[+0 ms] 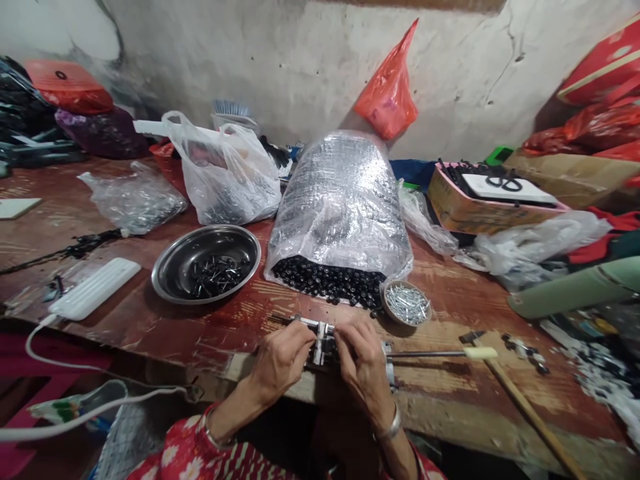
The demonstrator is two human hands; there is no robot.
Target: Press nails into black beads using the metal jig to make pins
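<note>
Low in the middle of the frame, both hands meet over a small metal jig [323,345] fixed at the near edge of the table [210,333]. The left hand [283,360] has its fingers bent and closed against the jig's left side. The right hand [363,363] curls down over the top and right side, fingertips pressed together on the metal. Whether they pinch some small piece there, I cannot tell.

A thin lever rod [430,354] runs from the jig toward the right and ends in a cream tip. A hammer [525,408] lies just beyond that tip, with its wooden handle slanting to the lower right.

Just above the hands, a clear bag of black beads [340,213] lies open toward them, beads spilling at its mouth. A small tin of silver pins [406,303] sits at the bag's right corner. A steel bowl [173,280] holding dark bits stands left of centre. Further left, a white power strip [95,288] lies flat.
</note>
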